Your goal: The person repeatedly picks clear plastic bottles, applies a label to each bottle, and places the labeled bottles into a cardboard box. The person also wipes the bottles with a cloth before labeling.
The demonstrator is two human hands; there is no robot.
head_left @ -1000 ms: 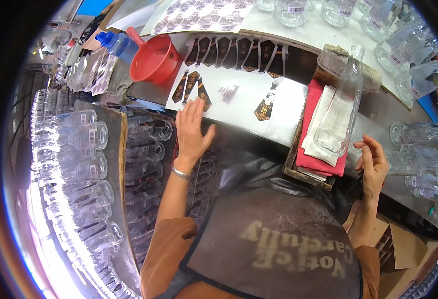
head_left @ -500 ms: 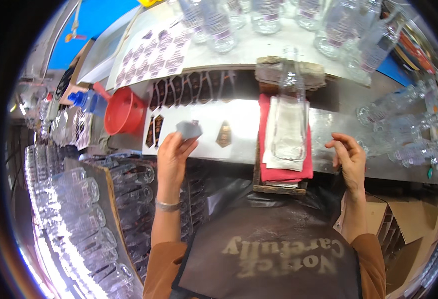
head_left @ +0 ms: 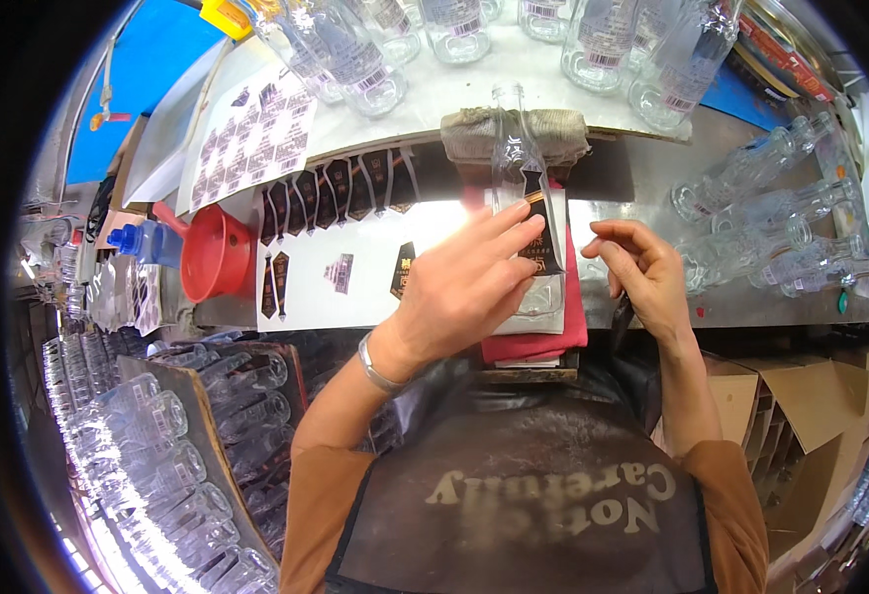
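Observation:
A clear glass bottle (head_left: 531, 297) lies on a folded white cloth over a red cloth (head_left: 575, 297), its neck against a wrapped rest (head_left: 466, 134). My left hand (head_left: 464, 292) reaches across the bottle, fingers extended and together, gripping the left edge of a black label with gold print (head_left: 547, 238) against the glass. The thumb is hidden. To the right, apart from the bottle, my right hand (head_left: 647, 277) is curled with thumb and forefinger near each other. A dark piece (head_left: 622, 319) shows below its palm; I cannot make out what it is.
A white sheet (head_left: 355, 307) carries another black label (head_left: 402, 272) and a small pale label (head_left: 337, 274). Several black labels (head_left: 331, 193) hang behind it. A red dipper (head_left: 219, 259) stands left. Bottles stand behind and lie at right (head_left: 751, 247).
My left hand has moved right from above the white sheet to the bottle, bringing the label with it. My right hand has stayed curled beside the bottle. The whole view has shifted.

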